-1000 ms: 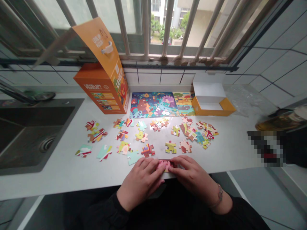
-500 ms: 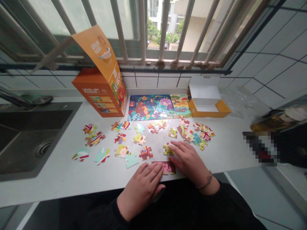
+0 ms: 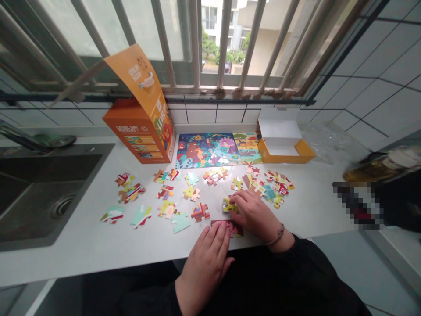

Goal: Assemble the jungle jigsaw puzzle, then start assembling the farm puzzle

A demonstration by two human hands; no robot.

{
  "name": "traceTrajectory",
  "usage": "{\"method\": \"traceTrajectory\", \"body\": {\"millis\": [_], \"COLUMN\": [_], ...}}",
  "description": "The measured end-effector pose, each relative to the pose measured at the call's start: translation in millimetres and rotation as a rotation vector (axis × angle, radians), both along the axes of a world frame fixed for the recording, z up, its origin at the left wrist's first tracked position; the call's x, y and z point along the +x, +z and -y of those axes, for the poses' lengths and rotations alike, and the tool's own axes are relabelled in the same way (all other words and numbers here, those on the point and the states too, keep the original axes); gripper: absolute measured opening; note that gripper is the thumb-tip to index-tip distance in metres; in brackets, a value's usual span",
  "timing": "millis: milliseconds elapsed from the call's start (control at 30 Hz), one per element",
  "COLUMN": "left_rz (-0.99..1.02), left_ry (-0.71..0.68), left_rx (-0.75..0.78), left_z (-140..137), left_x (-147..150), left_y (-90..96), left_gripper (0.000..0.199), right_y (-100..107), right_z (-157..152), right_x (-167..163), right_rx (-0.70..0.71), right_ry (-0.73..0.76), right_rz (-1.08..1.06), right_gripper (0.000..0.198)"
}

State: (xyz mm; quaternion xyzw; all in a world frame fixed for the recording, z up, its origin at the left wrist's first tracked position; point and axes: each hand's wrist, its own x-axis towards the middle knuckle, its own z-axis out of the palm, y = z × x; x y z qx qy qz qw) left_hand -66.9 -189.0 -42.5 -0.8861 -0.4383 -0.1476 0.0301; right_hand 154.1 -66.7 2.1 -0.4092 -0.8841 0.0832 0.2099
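Observation:
My left hand [image 3: 210,256] lies flat, fingers stretched, over a dark-red and pink strip of joined puzzle pieces [image 3: 235,229] at the counter's front edge. Part of that strip is hidden under the fingers. Just behind it, my right hand [image 3: 255,213] grips a yellow-green puzzle piece [image 3: 226,204] by its right side between thumb and fingers. To the left of this piece lies an orange-red puzzle piece [image 3: 200,212]. Beyond my right hand, a small green piece [image 3: 237,183] rests beside a cluster of loose pieces [image 3: 271,189].
Several more pieces, among them a pale-green one [image 3: 180,222], are scattered on the left. At the back stand an orange puzzle box [image 3: 134,136], picture sheets [image 3: 210,149] and an open yellow box [image 3: 286,156]. A sink [image 3: 49,193] borders the left; a bottle [image 3: 365,169] stands right.
My right hand has closed its thumb and fingers on the yellow-green puzzle piece. My left hand has shifted slightly right over the pink strip. The view has tilted a little.

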Motion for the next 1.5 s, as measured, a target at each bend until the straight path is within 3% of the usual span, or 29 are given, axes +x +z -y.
{"method": "traceTrajectory", "body": {"millis": [100,233,300,400,533,667,867,967,1100,1333,1500], "left_rz": [-0.001,0.005,0.020,0.045,0.066,0.074,0.119,0.164,0.217,0.112,0.104], "left_ry": [0.004,0.039,0.048,0.059,0.095,0.094,0.102,0.076,-0.010,0.059,0.022], "left_rx": [0.002,-0.011,-0.025,-0.016,-0.019,-0.026,-0.017,0.022,0.049,-0.042,-0.079], "left_z": [-7.9,-19.6,-25.3,-33.9,-42.9,-45.1,-40.7,-34.8,-28.8,-33.0,-32.3], "left_x": [-1.1,-5.4,-7.4,-8.1,-5.7,-4.7,-6.5,-10.1,-13.5,-9.2,-9.6], "left_y": [-1.5,-4.4,-5.3,-6.2,-7.0,-6.8,-0.3,5.9,11.7,9.5,10.6], "left_gripper": [0.073,0.092,0.101,0.101,0.092,0.090,0.085,0.066,0.033,0.064,0.062], "right_y": [6.0,3.1,-5.8,-22.0,-28.7,-14.5,0.6,-0.2,-0.2,5.4,3.4], "right_z": [8.7,21.1,25.2,27.8,22.1,-1.3,-61.6,-81.3,-89.2,-85.2,-86.3], "right_x": [23.2,88.7,125.9,166.6,173.4,139.9,96.1,90.1,85.3,70.7,69.2], "right_rx": [0.095,0.238,0.264,0.162,0.103,0.136,-0.054,-0.118,-0.164,-0.224,-0.285], "right_ry": [-0.086,-0.539,-0.769,-0.899,-0.845,-0.667,-0.534,-0.515,-0.515,-0.563,-0.594], "right_rz": [-0.115,-0.058,0.024,0.188,0.303,0.201,0.292,0.357,0.425,0.445,0.330], "right_gripper": [0.015,0.018,0.022,0.027,0.031,0.030,0.024,0.020,0.030,0.038,0.027]}}
